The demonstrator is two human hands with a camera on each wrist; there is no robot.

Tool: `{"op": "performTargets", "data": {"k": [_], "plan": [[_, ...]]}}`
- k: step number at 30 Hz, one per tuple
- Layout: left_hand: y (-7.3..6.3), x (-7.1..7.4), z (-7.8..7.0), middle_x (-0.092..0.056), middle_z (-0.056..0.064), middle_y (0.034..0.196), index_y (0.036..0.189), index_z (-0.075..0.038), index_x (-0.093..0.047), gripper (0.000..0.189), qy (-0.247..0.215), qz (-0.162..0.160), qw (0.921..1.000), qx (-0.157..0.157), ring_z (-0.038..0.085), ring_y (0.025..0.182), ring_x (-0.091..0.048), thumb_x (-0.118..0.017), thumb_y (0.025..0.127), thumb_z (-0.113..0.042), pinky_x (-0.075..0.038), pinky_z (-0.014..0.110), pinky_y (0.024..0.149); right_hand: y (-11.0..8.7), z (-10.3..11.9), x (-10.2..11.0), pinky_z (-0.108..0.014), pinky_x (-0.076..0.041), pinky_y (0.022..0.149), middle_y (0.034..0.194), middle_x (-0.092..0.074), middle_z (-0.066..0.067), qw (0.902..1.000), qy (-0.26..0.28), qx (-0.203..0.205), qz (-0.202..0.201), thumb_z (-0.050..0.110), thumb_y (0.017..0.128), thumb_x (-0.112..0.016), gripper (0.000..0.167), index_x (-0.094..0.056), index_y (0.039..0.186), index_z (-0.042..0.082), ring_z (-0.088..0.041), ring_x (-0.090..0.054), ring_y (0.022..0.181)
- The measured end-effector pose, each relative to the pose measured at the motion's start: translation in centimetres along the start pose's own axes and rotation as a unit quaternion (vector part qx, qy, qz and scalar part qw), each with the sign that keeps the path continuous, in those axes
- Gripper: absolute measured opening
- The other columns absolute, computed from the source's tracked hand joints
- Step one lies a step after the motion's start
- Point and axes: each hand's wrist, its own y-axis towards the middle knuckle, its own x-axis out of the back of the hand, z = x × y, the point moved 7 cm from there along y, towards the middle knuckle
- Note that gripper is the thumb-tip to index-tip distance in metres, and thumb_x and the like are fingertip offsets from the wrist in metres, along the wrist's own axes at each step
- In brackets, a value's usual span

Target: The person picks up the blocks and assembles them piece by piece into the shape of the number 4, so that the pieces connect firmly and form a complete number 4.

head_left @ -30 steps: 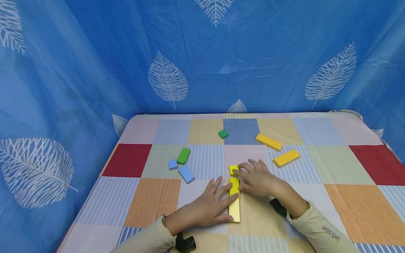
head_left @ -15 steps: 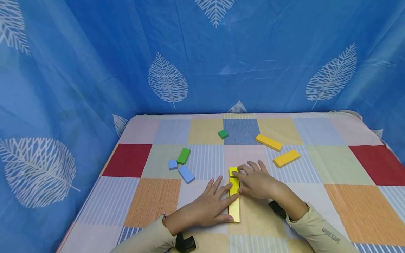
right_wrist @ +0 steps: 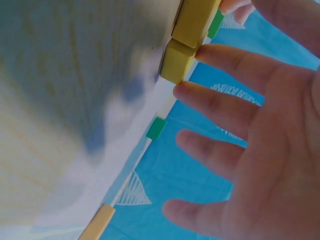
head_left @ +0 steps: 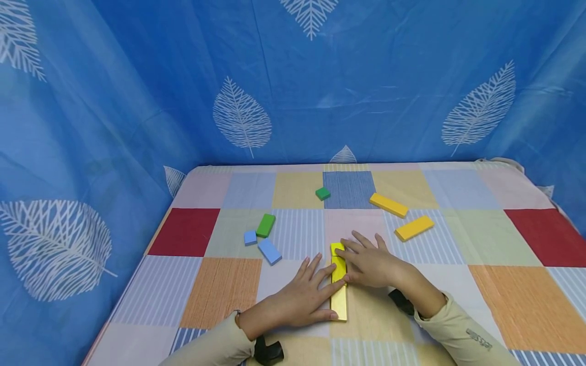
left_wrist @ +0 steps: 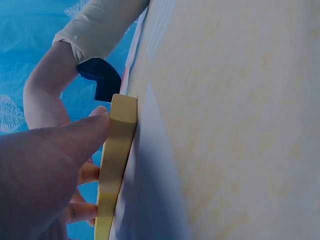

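Observation:
A straight row of yellow blocks lies on the patchwork cloth: a long pale block nearest, a brighter yellow block in the middle, and a small yellow square block at the far end. My left hand rests along the row's left side, fingers spread over the two longer blocks and thumb by the near end. From the right, my right hand touches the small block with its fingertips, its thumb at the middle block's side. The right wrist view has the small block end to end with its neighbour.
Left of the row lie a green block, a small blue square and a blue block. Further back are a small dark green block and two orange-yellow blocks. A blue leaf-print curtain hangs behind the table.
The small yellow square block has slid slightly towards me with my right hand, closing the thin gap to the middle block. My left hand has stayed in place.

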Motion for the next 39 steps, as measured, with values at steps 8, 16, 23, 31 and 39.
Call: {"op": "performTargets", "data": {"k": [8, 16, 23, 31, 39], "plan": [[0.1, -0.1, -0.1, -0.023, 0.01, 0.149, 0.147, -0.027, -0.015, 0.066, -0.005, 0.003, 1.0, 0.0, 0.042, 0.138, -0.011, -0.033, 0.091, -0.057, -0.02, 0.055, 0.108, 0.1, -0.1, 0.0, -0.071, -0.018, 0.096, 0.137, -0.043, -0.015, 0.9999, -0.008, 0.01, -0.001, 0.039, 0.084, -0.062, 0.054, -0.051, 0.129, 0.012, -0.043, -0.031, 0.129], [0.2, -0.1, 0.1, -0.022, 0.01, 0.149, 0.147, -0.029, -0.012, 0.066, -0.015, 0.011, 0.9998, 0.001, 0.041, 0.138, -0.009, -0.032, 0.091, -0.058, -0.018, 0.055, 0.108, 0.0, -0.2, 0.2, -0.071, -0.017, 0.096, 0.137, -0.044, -0.014, 0.9999, -0.01, 0.01, -0.005, 0.04, 0.083, -0.062, 0.054, -0.052, 0.129, 0.012, -0.044, -0.031, 0.128], [0.3, 0.0, 0.2, -0.023, 0.01, 0.148, 0.147, -0.03, -0.014, 0.067, -0.03, 0.006, 0.9995, 0.0, 0.041, 0.139, -0.009, -0.035, 0.09, -0.058, -0.018, 0.056, 0.108, -0.1, -0.3, 0.3, -0.071, -0.017, 0.096, 0.137, -0.044, -0.013, 0.9999, -0.01, 0.013, -0.005, 0.04, 0.083, -0.062, 0.054, -0.052, 0.129, 0.013, -0.043, -0.031, 0.128], [0.5, 0.5, 0.6, -0.028, 0.008, 0.145, 0.141, -0.02, -0.031, 0.071, -0.048, 0.0, 0.9988, 0.009, 0.039, 0.138, -0.014, -0.042, 0.086, -0.062, -0.015, 0.056, 0.109, 0.1, -0.6, 0.1, -0.071, -0.016, 0.096, 0.137, -0.043, -0.011, 0.9996, -0.007, 0.025, 0.009, 0.036, 0.082, -0.065, 0.055, -0.05, 0.13, 0.015, -0.043, -0.032, 0.127], [0.9, 1.0, 0.8, -0.032, 0.007, 0.139, 0.139, -0.016, -0.035, 0.079, -0.032, -0.002, 0.9994, 0.014, 0.035, 0.137, -0.017, -0.049, 0.079, -0.067, -0.015, 0.054, 0.11, -0.1, -0.8, 0.0, -0.072, -0.018, 0.095, 0.138, -0.042, -0.011, 0.9992, -0.008, 0.038, 0.01, 0.033, 0.081, -0.066, 0.055, -0.05, 0.131, 0.015, -0.045, -0.032, 0.127]]}}
